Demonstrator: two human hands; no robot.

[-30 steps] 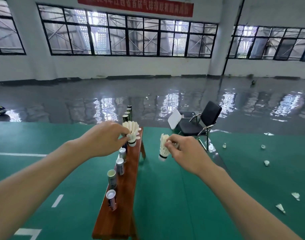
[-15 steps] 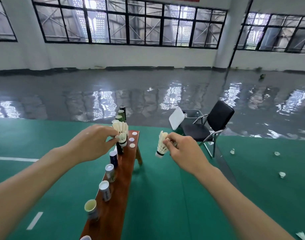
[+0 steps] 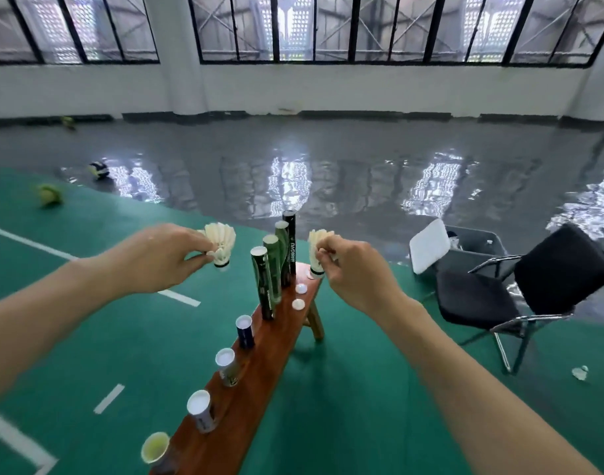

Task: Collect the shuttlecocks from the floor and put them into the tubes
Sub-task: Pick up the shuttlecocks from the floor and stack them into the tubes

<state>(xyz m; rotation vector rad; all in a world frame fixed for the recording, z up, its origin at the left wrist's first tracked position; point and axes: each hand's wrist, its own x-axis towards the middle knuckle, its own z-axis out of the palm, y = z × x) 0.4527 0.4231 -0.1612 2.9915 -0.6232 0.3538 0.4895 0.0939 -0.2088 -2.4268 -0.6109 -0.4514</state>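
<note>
left hand point(image 3: 156, 258) pinches a shuttlecock point(image 3: 221, 242) at frame centre-left | right hand point(image 3: 353, 269) pinches another point(image 3: 317, 250) above the counter point(image 3: 252, 378) by the tubes point(image 3: 271, 269) | you likely carry light, crushable feathers: take hold near the cork, lightly

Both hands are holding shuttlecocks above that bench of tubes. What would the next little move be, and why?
Probably lower the left hand so its shuttlecock drops cork-first into the nearest tall tube. It already hangs cork-down just left of that tube's top, which looks open.
</note>
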